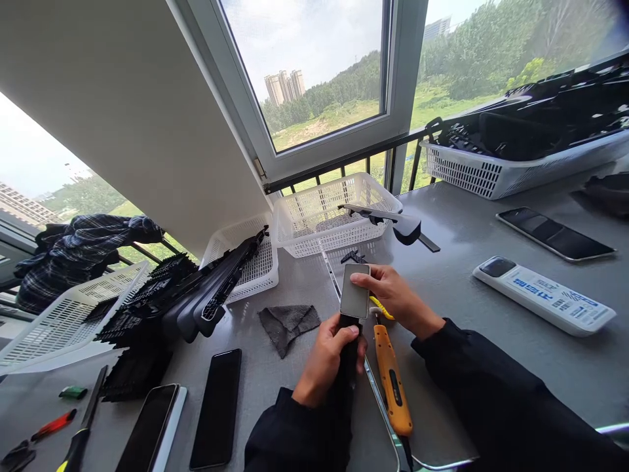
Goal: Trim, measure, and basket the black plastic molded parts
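My left hand (328, 359) is closed round a long black part (348, 357) that runs down toward my body. At its upper end sits a flat grey rectangular plate (354, 301) with rounded corners; whether the two are joined I cannot tell. My right hand (390, 294) grips the plate, thumb across its face, its other fingers mostly hidden behind. Just right of the black part lies an orange corded hand tool (392, 380). A dark grey cloth (289, 326) rests to the left of my hands. Beyond them is a small black caliper-like tool (354, 256).
White baskets (289, 242) stand along the window side. Black trim parts (196, 308) lean over the left ones, and a full basket (462, 174) is at right. Phones (216, 410), a file (93, 406), a red-handled tool (53, 425) and a white labelled case (543, 295) lie about.
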Motion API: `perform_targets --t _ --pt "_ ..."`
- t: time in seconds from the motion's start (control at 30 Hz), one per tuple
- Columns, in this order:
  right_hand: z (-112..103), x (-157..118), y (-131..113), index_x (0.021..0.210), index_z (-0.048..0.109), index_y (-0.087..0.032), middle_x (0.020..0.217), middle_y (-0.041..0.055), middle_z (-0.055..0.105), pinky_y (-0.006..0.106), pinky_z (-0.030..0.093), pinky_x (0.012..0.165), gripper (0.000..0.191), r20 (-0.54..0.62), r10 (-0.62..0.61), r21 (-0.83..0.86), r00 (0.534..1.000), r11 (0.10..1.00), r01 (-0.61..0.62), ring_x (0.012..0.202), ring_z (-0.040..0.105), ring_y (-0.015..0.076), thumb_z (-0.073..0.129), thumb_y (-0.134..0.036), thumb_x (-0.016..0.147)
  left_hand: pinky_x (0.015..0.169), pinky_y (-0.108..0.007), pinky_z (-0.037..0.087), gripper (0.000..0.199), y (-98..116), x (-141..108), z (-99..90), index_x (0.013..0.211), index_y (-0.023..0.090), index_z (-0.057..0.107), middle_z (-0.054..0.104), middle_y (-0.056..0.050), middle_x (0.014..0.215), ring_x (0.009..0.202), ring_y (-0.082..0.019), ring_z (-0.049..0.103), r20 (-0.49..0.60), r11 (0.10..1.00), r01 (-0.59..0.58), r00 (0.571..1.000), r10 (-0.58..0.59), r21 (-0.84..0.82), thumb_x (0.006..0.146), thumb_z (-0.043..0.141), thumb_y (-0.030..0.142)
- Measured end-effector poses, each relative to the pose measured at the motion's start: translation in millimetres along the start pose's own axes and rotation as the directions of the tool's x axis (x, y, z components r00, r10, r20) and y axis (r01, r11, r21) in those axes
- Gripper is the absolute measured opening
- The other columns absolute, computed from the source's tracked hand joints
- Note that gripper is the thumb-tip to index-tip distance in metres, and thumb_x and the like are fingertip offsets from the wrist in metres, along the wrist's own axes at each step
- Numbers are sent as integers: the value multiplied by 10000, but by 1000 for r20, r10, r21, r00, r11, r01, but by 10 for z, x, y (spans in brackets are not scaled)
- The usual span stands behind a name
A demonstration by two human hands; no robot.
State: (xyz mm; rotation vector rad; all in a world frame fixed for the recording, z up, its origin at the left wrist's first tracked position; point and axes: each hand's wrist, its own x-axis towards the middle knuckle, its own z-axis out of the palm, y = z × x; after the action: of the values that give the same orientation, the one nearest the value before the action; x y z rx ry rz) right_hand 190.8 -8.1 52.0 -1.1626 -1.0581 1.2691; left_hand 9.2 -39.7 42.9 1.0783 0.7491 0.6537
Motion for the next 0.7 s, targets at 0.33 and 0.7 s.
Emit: perform_targets --t 0.33,0.7 --pt "-11 -22 -8 664 544 -214 597 -29 537 278 364 512 434 0 20 15 1000 1000 -20 537 468 121 752 -580 769 422 -218 376 246 -21 -10 11 961 184 572 614 38 612 394 -101 508 7 1000 -5 1000 5 25 871 630 405" --pt "7 -22 -13 651 517 -220 594 -48 485 267 328 503 481 36 27 8 999 1000 -27 539 416 109 748 -632 741 419 -225 396 242 -57 -8 15 953 183 572 628 36 593 379 -110 511 0 1000 -10 1000 10 9 858 631 398"
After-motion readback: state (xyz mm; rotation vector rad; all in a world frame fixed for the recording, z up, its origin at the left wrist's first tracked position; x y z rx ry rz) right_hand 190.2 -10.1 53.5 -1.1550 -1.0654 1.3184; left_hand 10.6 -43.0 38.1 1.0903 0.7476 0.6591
